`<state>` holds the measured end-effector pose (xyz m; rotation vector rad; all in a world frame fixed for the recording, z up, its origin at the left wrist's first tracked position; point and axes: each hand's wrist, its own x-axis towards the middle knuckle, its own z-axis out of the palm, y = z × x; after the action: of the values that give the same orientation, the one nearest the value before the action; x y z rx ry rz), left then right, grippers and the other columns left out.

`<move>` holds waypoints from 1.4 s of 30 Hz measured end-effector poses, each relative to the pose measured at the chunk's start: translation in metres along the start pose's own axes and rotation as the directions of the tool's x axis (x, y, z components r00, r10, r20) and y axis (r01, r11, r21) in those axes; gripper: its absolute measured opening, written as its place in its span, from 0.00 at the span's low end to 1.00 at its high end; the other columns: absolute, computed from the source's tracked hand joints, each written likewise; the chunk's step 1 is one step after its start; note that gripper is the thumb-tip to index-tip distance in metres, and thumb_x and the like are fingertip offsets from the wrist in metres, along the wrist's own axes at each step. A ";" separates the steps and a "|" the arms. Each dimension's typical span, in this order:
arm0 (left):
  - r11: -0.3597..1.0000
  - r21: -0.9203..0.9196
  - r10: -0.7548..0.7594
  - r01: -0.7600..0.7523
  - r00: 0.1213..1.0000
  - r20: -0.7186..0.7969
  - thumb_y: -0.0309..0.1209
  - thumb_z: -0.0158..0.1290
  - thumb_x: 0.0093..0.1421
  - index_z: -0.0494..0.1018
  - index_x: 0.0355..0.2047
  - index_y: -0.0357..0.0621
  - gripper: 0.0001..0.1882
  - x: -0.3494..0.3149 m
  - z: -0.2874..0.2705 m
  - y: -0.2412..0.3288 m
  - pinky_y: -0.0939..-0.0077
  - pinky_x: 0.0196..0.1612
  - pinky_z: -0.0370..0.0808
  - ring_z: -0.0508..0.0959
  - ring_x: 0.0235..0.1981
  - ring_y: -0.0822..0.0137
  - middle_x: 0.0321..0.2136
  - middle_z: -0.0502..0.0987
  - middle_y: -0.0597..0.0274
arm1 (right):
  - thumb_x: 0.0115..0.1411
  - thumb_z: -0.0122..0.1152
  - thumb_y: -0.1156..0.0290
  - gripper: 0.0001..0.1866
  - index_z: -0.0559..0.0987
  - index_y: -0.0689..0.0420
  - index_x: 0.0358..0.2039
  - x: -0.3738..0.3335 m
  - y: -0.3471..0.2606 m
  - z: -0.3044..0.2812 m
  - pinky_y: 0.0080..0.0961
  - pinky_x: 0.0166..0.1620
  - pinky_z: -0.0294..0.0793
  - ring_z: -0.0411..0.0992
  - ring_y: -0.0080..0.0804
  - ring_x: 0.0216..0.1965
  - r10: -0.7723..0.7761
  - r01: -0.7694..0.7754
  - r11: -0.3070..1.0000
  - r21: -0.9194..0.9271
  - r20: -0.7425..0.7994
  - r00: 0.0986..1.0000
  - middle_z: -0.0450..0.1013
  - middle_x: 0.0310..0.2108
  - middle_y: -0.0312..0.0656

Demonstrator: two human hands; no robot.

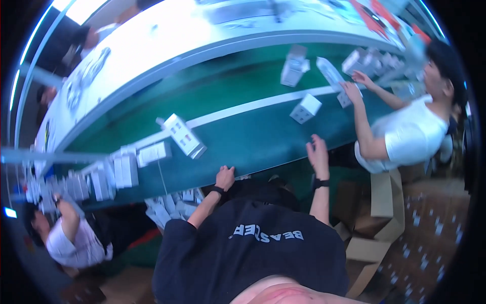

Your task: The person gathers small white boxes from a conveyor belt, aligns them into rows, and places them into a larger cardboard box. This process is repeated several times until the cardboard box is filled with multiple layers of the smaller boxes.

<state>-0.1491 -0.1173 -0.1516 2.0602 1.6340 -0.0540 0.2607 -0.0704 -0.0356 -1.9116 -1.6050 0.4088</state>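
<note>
My left hand rests at the near edge of the green conveyor belt, its fingers curled in with nothing visible in them. Over the belt's near edge, further right, my right hand is held up empty, fingers apart. A white box lies tilted on the belt beyond my left hand, a flap sticking out at its far end. Beyond my right hand sits another white box with small dark marks on its side. Neither hand touches a box.
At the right, a co-worker's hands are at a small box and a clear plastic bag. An open white box stands past the belt's pale rail. Several white boxes line the left, near another co-worker. Open cartons stand right.
</note>
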 end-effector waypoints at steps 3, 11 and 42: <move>0.996 -0.058 -0.078 0.073 0.994 -0.073 0.26 0.50 0.56 0.72 0.41 0.41 0.11 0.001 0.007 0.012 0.50 0.38 0.80 0.74 0.43 0.40 0.40 0.72 0.41 | 0.60 0.65 0.64 0.27 0.71 0.60 0.57 0.078 -0.002 -0.010 0.40 0.57 0.68 0.68 0.52 0.54 -0.217 0.210 0.967 -0.146 -0.036 0.976 0.70 0.52 0.53; 0.952 -0.179 -0.288 0.246 0.921 -0.264 0.29 0.53 0.57 0.70 0.48 0.42 0.17 -0.008 0.039 0.038 0.49 0.48 0.78 0.70 0.53 0.37 0.48 0.70 0.37 | 0.51 0.72 0.62 0.39 0.67 0.54 0.63 0.128 -0.032 0.006 0.49 0.57 0.67 0.61 0.54 0.60 -0.355 0.393 0.764 -0.511 0.174 0.918 0.61 0.61 0.52; 0.829 -0.402 0.280 -0.389 0.911 -0.304 0.22 0.61 0.42 0.61 0.64 0.44 0.45 0.154 -0.122 0.190 0.60 0.62 0.70 0.68 0.60 0.45 0.58 0.66 0.45 | 0.63 0.57 0.48 0.31 0.68 0.54 0.59 0.145 -0.016 0.017 0.46 0.51 0.74 0.73 0.60 0.50 -0.149 0.140 0.989 0.052 0.439 0.886 0.71 0.53 0.57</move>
<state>0.0357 0.0426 -0.0288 1.9901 1.2203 0.6592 0.2707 0.0748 -0.0181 -1.7493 -2.0079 0.8401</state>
